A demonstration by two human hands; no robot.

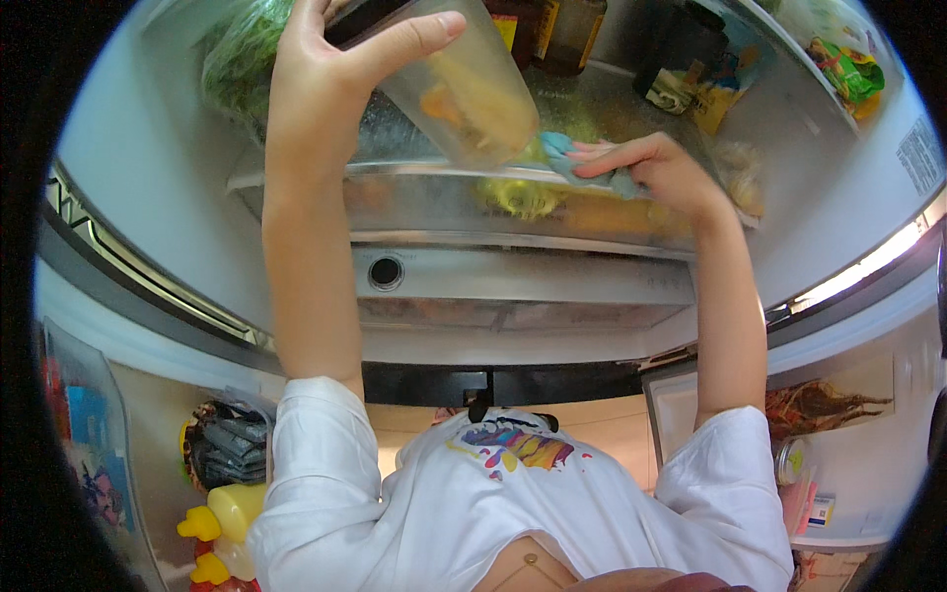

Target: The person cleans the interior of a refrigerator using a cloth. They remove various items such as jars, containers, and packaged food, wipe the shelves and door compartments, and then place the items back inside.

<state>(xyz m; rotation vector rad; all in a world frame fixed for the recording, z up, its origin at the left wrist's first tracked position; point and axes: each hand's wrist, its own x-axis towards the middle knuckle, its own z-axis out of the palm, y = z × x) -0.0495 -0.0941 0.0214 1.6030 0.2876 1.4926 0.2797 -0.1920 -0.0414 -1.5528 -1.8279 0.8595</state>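
My left hand (333, 59) grips a translucent plastic container (473, 96) by its dark-lidded upper end, tilted over a glass refrigerator shelf (385, 122). Yellowish food with an orange piece shows through its wall. To the right, my right hand (651, 166) holds a light blue cloth (566, 159) at the shelf's front edge, close to the container's lower end. Below that edge lies a clear drawer (444, 211) with yellow things inside.
A bagged green vegetable (244, 66) sits back left. Bottles (570, 33) and a dark jar (677, 55) stand behind. Round knob (385, 273) below the drawer. Open doors on both sides hold yellow-capped squeeze bottles (237, 510), black packets (229, 448) and a lidded jar (792, 460).
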